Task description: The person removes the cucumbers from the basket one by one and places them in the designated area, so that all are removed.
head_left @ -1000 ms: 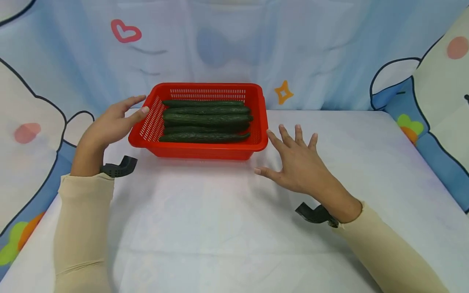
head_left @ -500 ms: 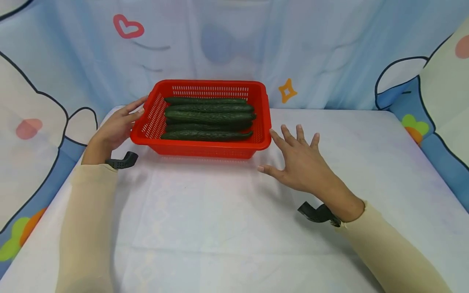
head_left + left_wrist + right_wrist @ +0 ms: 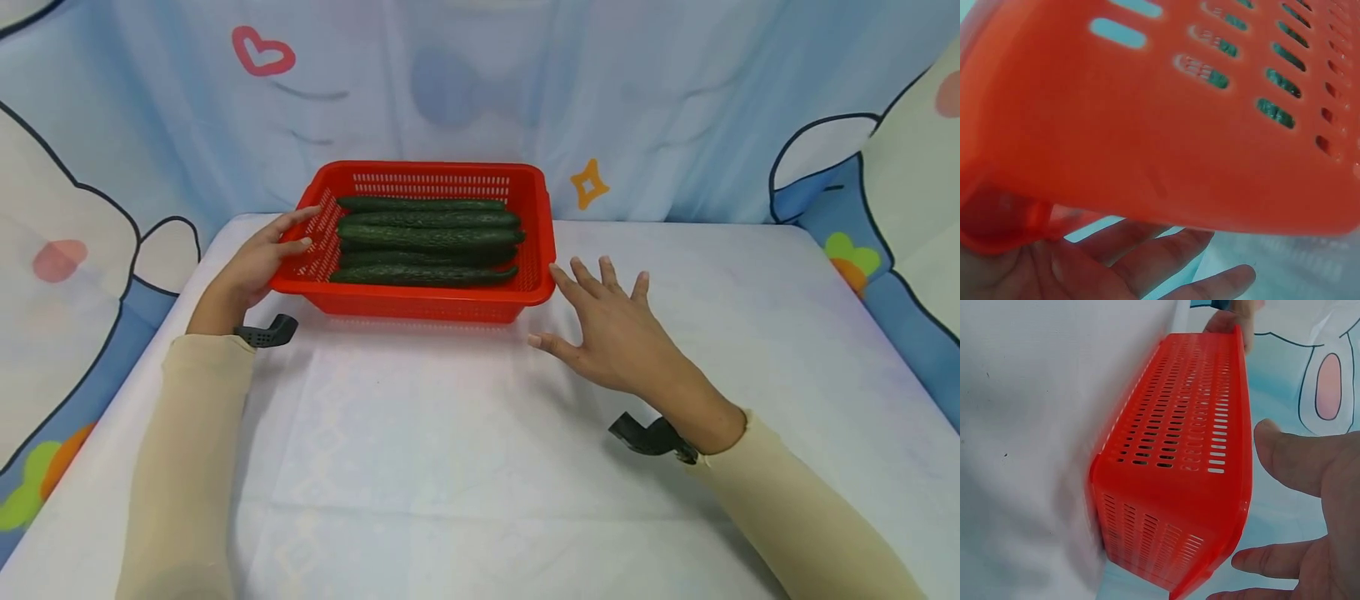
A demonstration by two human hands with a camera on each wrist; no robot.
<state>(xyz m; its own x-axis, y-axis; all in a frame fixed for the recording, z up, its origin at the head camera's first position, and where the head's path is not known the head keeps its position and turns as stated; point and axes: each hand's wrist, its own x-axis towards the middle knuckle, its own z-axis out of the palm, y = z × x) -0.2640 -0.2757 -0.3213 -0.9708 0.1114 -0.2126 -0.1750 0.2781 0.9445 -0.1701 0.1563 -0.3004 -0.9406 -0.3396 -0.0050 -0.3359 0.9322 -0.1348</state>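
Over the 9 o'clock rim of the red basket (image 3: 412, 305), the left hand (image 3: 251, 271) has come farther inward; its fingers, rather straight, hold nothing. So this side seems better covered now. Five visible cucumbers (image 3: 431, 239) lie in the basket, toward 11 o'clock on the table (image 3: 450, 433). At its 4 o'clock, the right hand (image 3: 615, 333) spreads empty fingers; whether they touch, one cannot tell.
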